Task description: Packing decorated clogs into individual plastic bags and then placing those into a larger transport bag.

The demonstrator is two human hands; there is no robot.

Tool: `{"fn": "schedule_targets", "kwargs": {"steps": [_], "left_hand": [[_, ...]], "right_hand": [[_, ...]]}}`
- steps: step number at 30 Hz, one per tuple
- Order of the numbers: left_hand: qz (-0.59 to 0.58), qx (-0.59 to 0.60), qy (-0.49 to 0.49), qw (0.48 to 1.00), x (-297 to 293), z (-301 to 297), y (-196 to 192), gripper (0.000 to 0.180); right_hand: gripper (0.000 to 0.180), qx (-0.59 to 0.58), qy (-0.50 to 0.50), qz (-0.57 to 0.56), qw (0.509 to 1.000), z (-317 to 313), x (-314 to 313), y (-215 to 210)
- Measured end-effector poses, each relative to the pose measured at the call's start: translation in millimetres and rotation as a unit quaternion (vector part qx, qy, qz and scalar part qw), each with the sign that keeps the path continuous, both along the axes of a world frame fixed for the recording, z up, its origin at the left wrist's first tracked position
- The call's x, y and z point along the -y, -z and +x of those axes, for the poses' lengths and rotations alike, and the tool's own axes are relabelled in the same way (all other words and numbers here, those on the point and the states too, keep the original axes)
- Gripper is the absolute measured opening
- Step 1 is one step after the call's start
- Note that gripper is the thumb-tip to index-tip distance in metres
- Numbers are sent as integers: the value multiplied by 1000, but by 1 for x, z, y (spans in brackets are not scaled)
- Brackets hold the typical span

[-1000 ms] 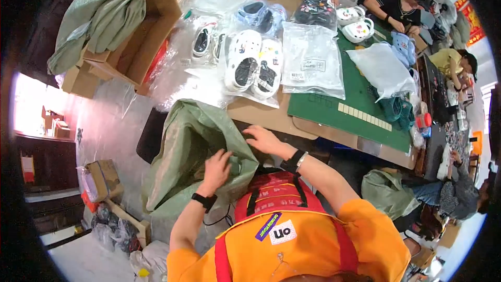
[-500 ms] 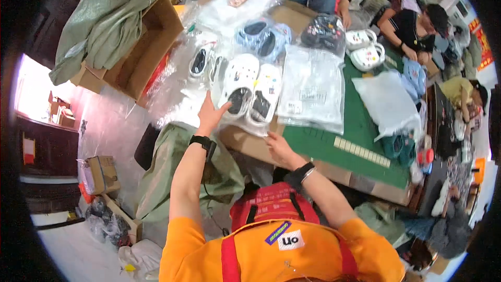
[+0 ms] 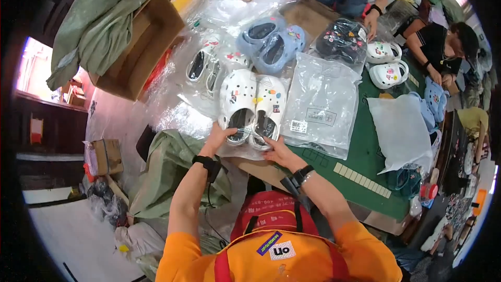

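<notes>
A pair of white clogs [image 3: 251, 105] with small coloured charms lies in a clear plastic bag on the table in front of me. My left hand [image 3: 219, 137] grips the near end of the left clog through the bag. My right hand [image 3: 274, 149] holds the near end of the right clog. Both wrists wear dark bands. Beyond it lie a second white bagged pair [image 3: 209, 65] and a light blue bagged pair [image 3: 271, 44].
A flat clear bag with a label [image 3: 321, 107] lies on the green mat [image 3: 365, 164] at my right. A green sack [image 3: 167, 172] sits below the table's left edge, and an open cardboard box [image 3: 141, 47] stands farther left. Other people handle clogs at the far right.
My hands left the green sack below the table, rose to the tabletop and closed on the near end of the white bagged clogs. The view tilted up toward the table.
</notes>
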State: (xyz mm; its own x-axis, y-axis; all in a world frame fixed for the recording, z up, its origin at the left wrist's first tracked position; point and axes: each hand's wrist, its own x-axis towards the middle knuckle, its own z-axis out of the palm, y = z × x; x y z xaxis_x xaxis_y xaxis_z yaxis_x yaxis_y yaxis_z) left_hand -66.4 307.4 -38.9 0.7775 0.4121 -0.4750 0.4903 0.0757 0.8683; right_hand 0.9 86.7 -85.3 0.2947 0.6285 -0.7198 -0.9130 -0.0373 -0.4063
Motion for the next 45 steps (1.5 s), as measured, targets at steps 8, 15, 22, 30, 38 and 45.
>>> {"fn": "schedule_targets", "kwargs": {"steps": [8,15,22,30,38,45], "left_hand": [[-81,162,-114,977,0,-67,-68,82],[-292,132,-261,911,-33,-208,-104,52],[-448,30,-410,794,5,-347,-82,47],[-487,34,-464,739,46,-417,-70,40],[-407,48,-565,716,56,-453,-84,38],[-391,87,-598,695,42,-425,-112,34]], "right_hand": [[75,47,-46,39,997,-58,18,-101],[62,-41,-195,407,892,-71,15,-144],[42,673,-314,142,654,-129,-81,-42],[47,533,-272,60,799,-173,-103,18],[35,660,-373,33,652,-217,-133,-64],[60,822,-435,273,247,-233,-153,-2]]}}
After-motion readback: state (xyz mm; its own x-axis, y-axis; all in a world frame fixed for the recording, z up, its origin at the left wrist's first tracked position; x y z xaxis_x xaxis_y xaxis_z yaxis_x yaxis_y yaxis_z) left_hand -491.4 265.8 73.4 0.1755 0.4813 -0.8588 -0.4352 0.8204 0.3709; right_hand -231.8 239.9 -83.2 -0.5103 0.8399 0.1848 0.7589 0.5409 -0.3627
